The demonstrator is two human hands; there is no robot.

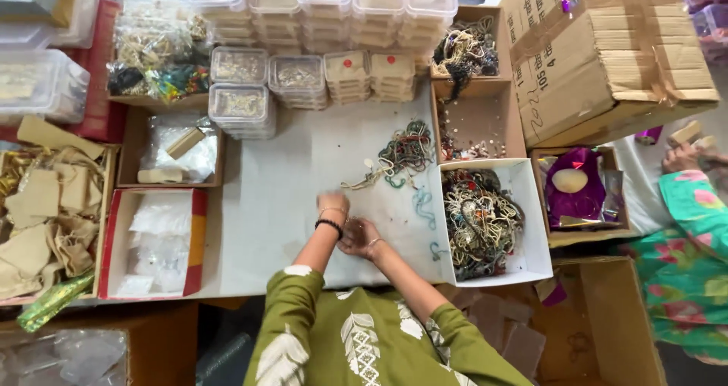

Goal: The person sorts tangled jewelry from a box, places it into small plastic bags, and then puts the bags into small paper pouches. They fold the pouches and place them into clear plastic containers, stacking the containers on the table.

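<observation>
Boxes of beads (482, 223) crowd the white table (288, 204); what either hand (332, 204) grips is unclear.

Brown cardboard carton (607, 48) top right; clear lidded boxes (322, 7) stacked top centre.

A matt, pale cloth covers the desk (303, 166). Above it stand clear glossy plastic boxes (239, 101); right of it, a white cardboard box (523, 196) holds shiny metallic and beaded jewellery (478, 223). Further right sits a rough brown corrugated carton (599, 52), with glossy purple foil (576, 193) below.
</observation>
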